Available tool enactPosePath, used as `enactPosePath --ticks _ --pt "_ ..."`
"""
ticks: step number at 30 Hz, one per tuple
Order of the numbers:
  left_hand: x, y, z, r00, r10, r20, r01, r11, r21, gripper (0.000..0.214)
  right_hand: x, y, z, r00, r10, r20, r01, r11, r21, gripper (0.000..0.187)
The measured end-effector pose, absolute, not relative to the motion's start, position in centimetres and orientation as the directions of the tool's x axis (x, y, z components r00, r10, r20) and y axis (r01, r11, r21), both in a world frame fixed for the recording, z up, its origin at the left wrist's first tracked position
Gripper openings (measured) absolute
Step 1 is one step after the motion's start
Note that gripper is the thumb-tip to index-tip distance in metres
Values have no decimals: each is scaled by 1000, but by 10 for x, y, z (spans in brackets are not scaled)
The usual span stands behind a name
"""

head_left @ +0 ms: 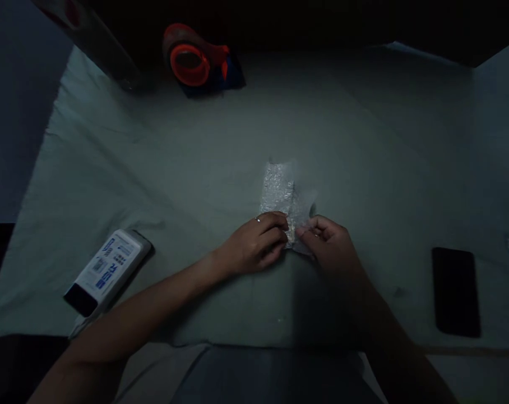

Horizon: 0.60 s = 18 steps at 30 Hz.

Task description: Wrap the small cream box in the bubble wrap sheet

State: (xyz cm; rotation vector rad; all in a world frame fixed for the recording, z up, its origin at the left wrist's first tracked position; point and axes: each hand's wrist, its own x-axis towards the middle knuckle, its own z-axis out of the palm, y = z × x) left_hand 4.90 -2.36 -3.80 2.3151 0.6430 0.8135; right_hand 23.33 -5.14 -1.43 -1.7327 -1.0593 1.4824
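Note:
A narrow piece of clear bubble wrap (278, 185) lies on the cloth in the middle of the head view, with a thin loose flap on its right side. My left hand (257, 244), a ring on one finger, has its curled fingers on the lower left part of the wrap, holding it against the cloth. From the right, my right hand (330, 244) pinches the loose flap near its lower edge between thumb and fingers. Whether anything is inside the wrap, I cannot tell.
A tape dispenser (190, 64) with orange parts sits at the back left, beside a wrapped roll (107, 53). A white boxy device with blue print (109, 266) lies at left. A dark phone (456, 292) lies at right. A pale green cloth (204, 146) covers the table.

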Motion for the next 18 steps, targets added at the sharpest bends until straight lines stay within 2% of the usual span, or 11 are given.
enactPosePath --ticks 5,11,18 --pt "48 -24 -38 712 603 358 248 -694 676 9 224 -54 -11 68 908 -414 221 -418 -881 23" --pt "47 -25 -42 693 591 413 222 -720 658 11 214 -55 -6 83 928 -363 252 -372 -893 15" --pt "46 -26 -48 643 627 440 262 -719 644 9 217 -60 1 -43 974 -221 486 -173 -857 21"
